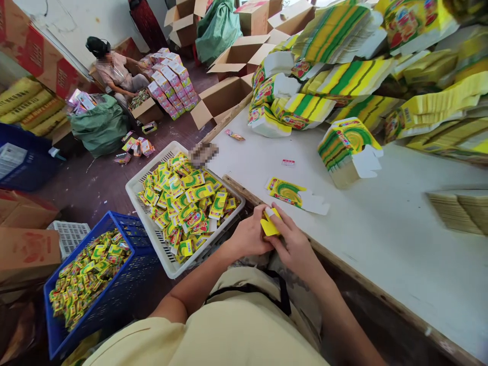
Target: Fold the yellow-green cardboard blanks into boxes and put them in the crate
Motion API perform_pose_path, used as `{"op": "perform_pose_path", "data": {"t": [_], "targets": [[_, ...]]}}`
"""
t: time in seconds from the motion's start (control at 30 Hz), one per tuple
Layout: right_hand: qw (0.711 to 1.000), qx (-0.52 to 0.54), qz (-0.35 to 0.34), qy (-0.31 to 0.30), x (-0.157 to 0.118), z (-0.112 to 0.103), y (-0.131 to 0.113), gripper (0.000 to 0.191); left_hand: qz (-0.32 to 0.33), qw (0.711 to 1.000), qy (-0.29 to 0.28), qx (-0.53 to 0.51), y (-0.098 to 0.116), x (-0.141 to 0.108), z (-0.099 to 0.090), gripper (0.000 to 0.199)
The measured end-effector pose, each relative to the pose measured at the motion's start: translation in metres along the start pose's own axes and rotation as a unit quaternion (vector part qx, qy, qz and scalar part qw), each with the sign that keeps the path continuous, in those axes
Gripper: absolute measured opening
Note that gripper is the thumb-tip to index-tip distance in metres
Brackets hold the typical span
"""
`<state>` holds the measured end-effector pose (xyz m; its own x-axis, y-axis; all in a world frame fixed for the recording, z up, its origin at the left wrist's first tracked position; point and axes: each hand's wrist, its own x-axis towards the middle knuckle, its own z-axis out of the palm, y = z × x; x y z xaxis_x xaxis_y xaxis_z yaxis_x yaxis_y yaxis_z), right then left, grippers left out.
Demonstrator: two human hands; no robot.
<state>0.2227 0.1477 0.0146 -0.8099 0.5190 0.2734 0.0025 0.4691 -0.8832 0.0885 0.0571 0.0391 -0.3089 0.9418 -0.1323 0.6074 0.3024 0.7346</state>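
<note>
A small yellow box (270, 226) is between my two hands, just off the table's front edge. My left hand (251, 235) wraps it from the left. From the other side my right hand (292, 236) closes on it, fingers at its top flap. On the white table (385, 239) close by lies a flat yellow-green carton blank (286, 193). Behind that stands a stack of folded carton blanks (345, 150). To the left, a white plastic basket (152, 250) holds a heap of small yellow-green boxes (190, 198).
A blue crate (110, 290) full of small yellow-green packets stands at lower left. More carton stacks (324, 86) cover the table's back. Open cardboard boxes (224, 99) stand beyond its left edge. A seated person (120, 73) works near stacked pink boxes (173, 84).
</note>
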Motion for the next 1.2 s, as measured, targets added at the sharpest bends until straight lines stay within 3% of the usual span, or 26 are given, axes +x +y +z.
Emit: {"op": "perform_pose_path", "data": {"t": [0.27,0.53,0.77,0.9,1.03,1.2], "targets": [[0.997,-0.064,-0.027,0.030,0.001,-0.002,0.008,0.030,0.005,0.997,0.064,-0.042,0.001,-0.002,0.002,0.073],[0.997,-0.053,0.018,-0.059,0.005,-0.009,0.002,0.037,0.049,0.995,0.078,-0.024,-0.002,0.000,-0.003,0.074],[1.000,-0.012,0.017,-0.006,0.005,-0.011,0.001,0.019,0.080,0.993,0.082,-0.018,0.000,0.000,-0.003,0.070],[1.000,-0.016,0.006,-0.015,0.005,-0.010,0.004,0.023,0.075,0.994,0.072,-0.015,0.001,0.001,-0.007,0.072],[1.000,0.008,-0.002,-0.023,0.001,-0.003,0.008,0.041,0.090,0.993,0.074,-0.010,0.001,0.002,-0.009,0.072],[0.998,0.014,0.049,0.033,-0.002,0.006,0.010,0.051,0.053,0.994,0.091,-0.018,0.004,0.002,-0.007,0.073]]}}
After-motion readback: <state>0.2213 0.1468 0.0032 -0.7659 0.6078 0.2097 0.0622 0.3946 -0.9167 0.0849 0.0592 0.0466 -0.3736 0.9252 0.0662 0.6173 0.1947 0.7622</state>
